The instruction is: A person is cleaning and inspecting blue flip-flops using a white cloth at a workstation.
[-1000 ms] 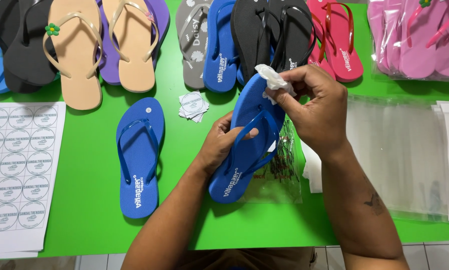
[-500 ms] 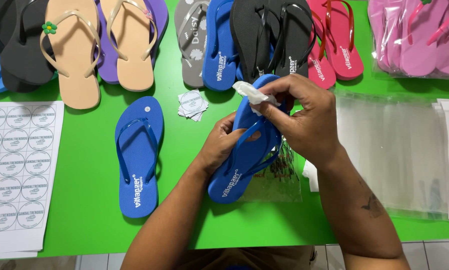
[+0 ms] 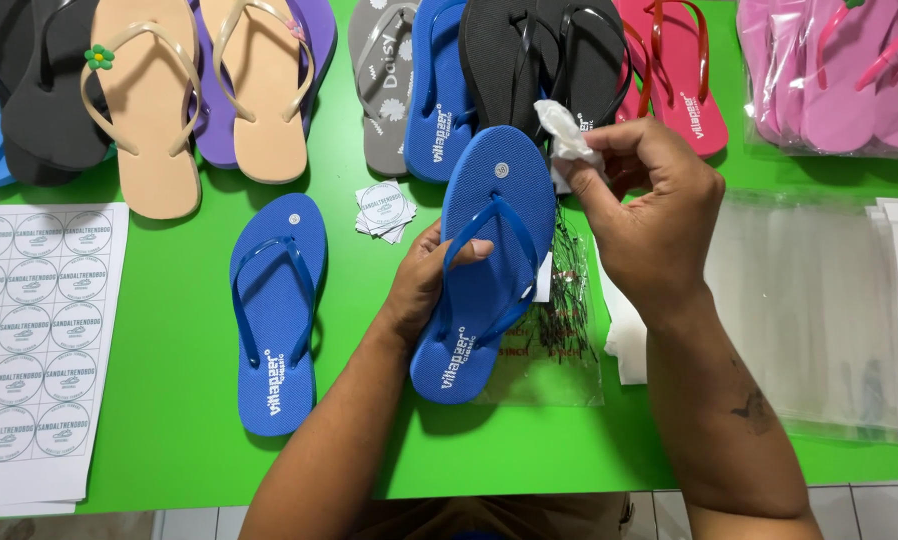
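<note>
Over on the left a sheet of round stickers (image 3: 31,340) is lying on the green worktop (image 3: 169,460), with one blue sandal (image 3: 274,315) resting flat beside it and a small stack of cut stickers (image 3: 386,210) sitting just above. At centre the left hand (image 3: 424,285) is gripping the second blue sandal (image 3: 489,265) by its edge, thumb hooking the strap, holding it tilted above a clear bag of fasteners (image 3: 554,330). The right hand (image 3: 649,215) is pinching a crumpled white wad (image 3: 566,130), which is now lifting off the sole toward the toe end after pressing on it a moment ago, so a wipe seems to be finishing.
</note>
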